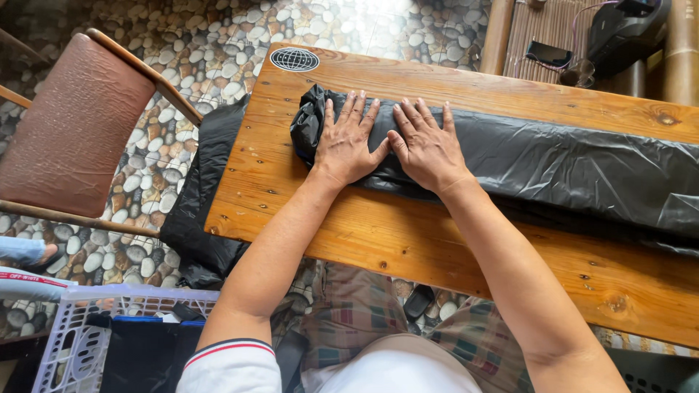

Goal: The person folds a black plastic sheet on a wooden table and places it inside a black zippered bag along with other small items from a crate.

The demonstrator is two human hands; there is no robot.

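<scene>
The black plastic bag (510, 156) lies flat on the wooden tabletop (408, 233), in the middle and right of the frame; it is long and thin, and its long way runs from the upper left down to the right edge, a bit tilted; the bunched, scrunched end (307, 120) points to the upper left, near the round sticker (294, 59).

Both hands are open and flat, fingers spread, pressing down on the bag, not gripping; left hand (348, 145) sits by the bunched end, right hand (426, 149) is just beside it, thumbs almost touching.

What could go wrong, I think: the plastic is thin and slippery, so it may slide on the smooth wood if the hands push sideways; pressing hard could trap air and make it puff up or wrinkle; more black plastic (200, 211) hangs off the left edge toward the pebble floor (211, 51), and its weight could pull the bag off the tabletop, esp. if the hands lift.
</scene>
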